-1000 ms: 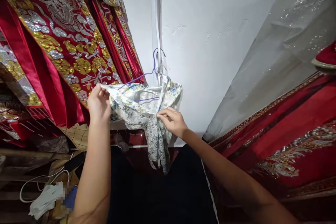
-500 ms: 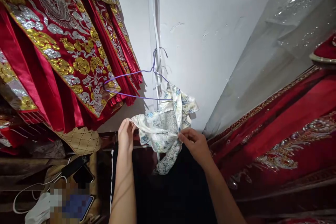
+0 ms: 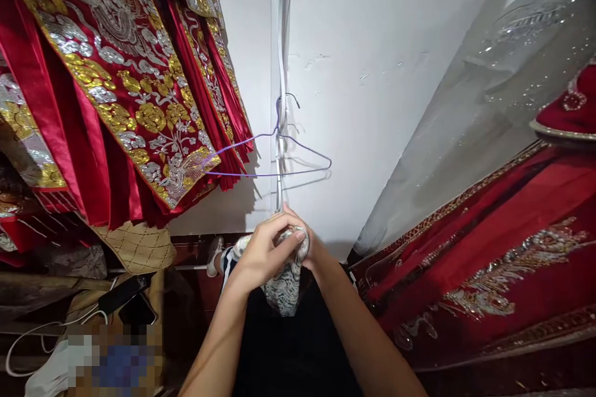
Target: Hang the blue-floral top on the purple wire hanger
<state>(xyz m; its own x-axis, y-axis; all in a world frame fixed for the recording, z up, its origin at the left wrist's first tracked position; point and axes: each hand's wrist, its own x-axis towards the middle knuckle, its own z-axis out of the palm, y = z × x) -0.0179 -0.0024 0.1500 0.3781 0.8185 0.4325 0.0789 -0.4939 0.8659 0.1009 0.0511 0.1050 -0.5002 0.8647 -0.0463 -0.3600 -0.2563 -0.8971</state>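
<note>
A small white garment with a blue floral print [image 3: 285, 288] is bunched between both my hands, low in the middle of the view. My left hand [image 3: 261, 252] closes over its top, fingers wrapped across it. Mostly hidden behind the left, my right hand [image 3: 313, 249] holds the same bundle from the far side. A bare purple wire hanger [image 3: 298, 169] hangs just above my hands on a hook by a white strip on the wall.
Red robes with gold and silver embroidery [image 3: 116, 87] hang close on the left. More red embroidered cloth [image 3: 488, 248] and a grey sequined fabric [image 3: 488, 105] fill the right. Cables, a phone and white cloth lie at the lower left [image 3: 116, 298].
The printed garment has come off the purple hanger and moved down. My hands have come together and gathered it into a bundle; the hanger now hangs bare.
</note>
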